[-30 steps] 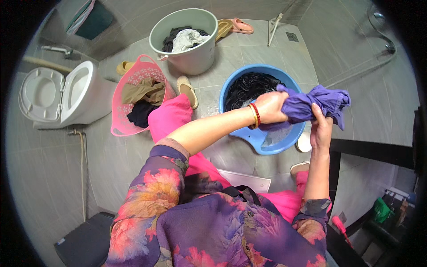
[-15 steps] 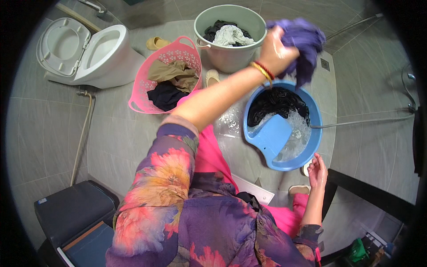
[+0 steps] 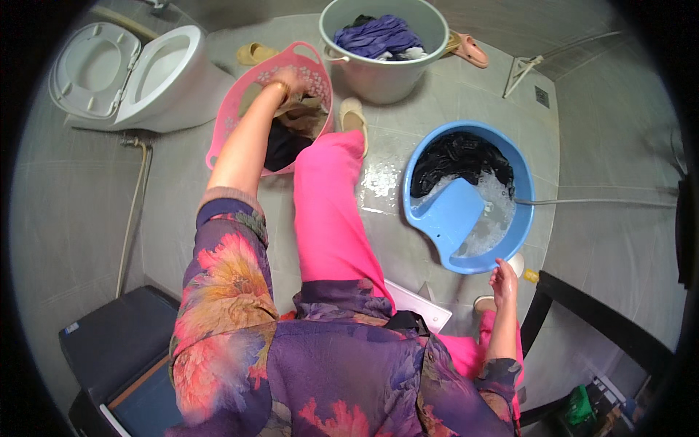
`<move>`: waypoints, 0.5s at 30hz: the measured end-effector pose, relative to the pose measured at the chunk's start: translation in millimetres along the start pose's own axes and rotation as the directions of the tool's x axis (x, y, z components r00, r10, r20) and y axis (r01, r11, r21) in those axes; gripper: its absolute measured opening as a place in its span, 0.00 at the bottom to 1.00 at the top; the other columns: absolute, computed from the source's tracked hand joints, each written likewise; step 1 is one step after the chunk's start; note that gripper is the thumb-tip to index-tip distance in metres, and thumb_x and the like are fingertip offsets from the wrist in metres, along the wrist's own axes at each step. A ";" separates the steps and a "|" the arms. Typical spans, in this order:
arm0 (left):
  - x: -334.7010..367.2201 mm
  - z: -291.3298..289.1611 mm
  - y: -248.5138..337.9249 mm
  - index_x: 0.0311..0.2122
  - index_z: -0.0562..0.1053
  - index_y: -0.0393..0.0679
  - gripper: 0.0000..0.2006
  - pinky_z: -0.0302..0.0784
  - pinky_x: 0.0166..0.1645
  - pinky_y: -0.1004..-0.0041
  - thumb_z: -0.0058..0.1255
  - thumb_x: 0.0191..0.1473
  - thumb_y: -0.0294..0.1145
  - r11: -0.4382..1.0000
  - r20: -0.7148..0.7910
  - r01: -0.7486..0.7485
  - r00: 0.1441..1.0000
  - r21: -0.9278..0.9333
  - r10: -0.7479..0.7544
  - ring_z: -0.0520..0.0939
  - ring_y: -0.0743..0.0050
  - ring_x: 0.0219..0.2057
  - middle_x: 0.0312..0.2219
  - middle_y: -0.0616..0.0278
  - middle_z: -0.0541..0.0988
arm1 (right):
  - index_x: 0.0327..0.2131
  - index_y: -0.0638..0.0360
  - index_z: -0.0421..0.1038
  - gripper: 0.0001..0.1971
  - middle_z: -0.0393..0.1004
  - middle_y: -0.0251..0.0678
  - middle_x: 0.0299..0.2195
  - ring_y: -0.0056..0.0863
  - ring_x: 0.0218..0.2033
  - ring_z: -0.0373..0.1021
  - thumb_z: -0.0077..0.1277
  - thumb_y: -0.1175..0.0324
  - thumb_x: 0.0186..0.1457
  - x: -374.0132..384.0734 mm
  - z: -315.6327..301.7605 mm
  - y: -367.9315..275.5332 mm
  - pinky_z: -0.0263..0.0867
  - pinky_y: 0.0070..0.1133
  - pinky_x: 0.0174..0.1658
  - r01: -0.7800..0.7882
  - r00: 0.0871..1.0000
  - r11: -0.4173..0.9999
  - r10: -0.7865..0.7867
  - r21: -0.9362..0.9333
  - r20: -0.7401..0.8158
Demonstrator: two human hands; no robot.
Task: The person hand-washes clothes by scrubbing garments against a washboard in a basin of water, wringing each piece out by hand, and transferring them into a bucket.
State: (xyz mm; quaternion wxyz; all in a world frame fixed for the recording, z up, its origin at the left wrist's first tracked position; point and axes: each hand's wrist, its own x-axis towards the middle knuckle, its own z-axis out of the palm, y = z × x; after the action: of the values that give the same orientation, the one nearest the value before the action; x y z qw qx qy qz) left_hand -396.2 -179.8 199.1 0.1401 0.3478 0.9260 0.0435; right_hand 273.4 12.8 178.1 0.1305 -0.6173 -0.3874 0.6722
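My left hand [image 3: 291,81] reaches into a pink basket [image 3: 244,91] with a flower-cut rim. It lies over khaki cloth [image 3: 304,116]; its fingers are blurred and partly hidden. Dark blue cloth [image 3: 285,146] sits lower in the same basket. My right hand [image 3: 504,282] hangs beside the near rim of a blue basin [image 3: 526,167], fingers loosely curled and holding nothing. Black cloth [image 3: 462,156] soaks in that basin's sudsy water, next to its built-in washboard [image 3: 449,215]. Purple cloth [image 3: 378,36] rests on dark and white laundry in a grey-green bucket [image 3: 375,80].
A white toilet [image 3: 164,80] with its lid raised stands at far left. A hose [image 3: 597,202] runs from the right into the basin. Slippers [image 3: 256,53] and a pink clog [image 3: 472,51] lie on the wet tiled floor [image 3: 378,182]. A dark bin [image 3: 120,328] is at near left.
My left hand has let go of the purple cloth, now in the bucket, and moved left into the pink basket. My right hand has stayed near the basin, shifting slightly.
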 end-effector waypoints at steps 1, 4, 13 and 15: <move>-19.2 21.7 -18.1 0.28 0.75 0.37 0.20 0.71 0.34 0.65 0.54 0.40 0.48 0.999 0.227 0.032 0.974 -0.020 -0.027 0.77 0.65 0.27 0.25 0.49 0.77 | 0.38 0.61 0.67 0.13 0.65 0.28 0.19 0.15 0.17 0.62 0.47 0.63 0.52 -1.9 -6.4 5.2 0.60 0.13 0.17 -0.008 1.000 1.000 0.008 -0.010 0.002; -71.1 72.9 -111.7 0.44 0.69 0.38 0.32 0.68 0.46 0.67 0.61 0.33 0.46 0.983 0.479 0.184 0.864 -0.016 -0.154 0.73 0.61 0.42 0.40 0.49 0.73 | 0.37 0.61 0.67 0.14 0.64 0.27 0.19 0.16 0.15 0.61 0.48 0.61 0.51 17.7 2.6 23.0 0.58 0.14 0.16 -0.097 0.995 0.989 0.095 -0.110 -0.025; -84.2 119.0 -106.5 0.41 0.72 0.40 0.27 0.70 0.45 0.63 0.59 0.32 0.43 0.920 0.635 0.245 0.667 0.305 -0.389 0.74 0.60 0.42 0.40 0.52 0.74 | 0.35 0.57 0.68 0.11 0.63 0.26 0.17 0.14 0.15 0.59 0.47 0.62 0.51 12.7 26.7 30.5 0.58 0.13 0.16 -0.055 0.998 0.946 0.054 -0.320 -0.012; -78.2 105.3 -125.0 0.37 0.73 0.40 0.21 0.70 0.42 0.63 0.54 0.37 0.41 0.947 0.534 0.236 0.783 0.219 -0.319 0.75 0.60 0.39 0.37 0.52 0.75 | 0.34 0.57 0.70 0.11 0.64 0.26 0.17 0.15 0.15 0.60 0.48 0.61 0.51 18.0 25.2 36.0 0.57 0.14 0.16 -0.014 0.999 0.941 0.026 -0.338 0.030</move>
State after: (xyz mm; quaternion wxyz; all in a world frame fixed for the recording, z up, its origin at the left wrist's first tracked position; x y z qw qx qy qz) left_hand -388.5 -327.2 94.1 0.3867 0.2139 0.8849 -0.1474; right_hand 257.2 -8.5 138.9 0.0092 -0.6228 -0.4929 0.6075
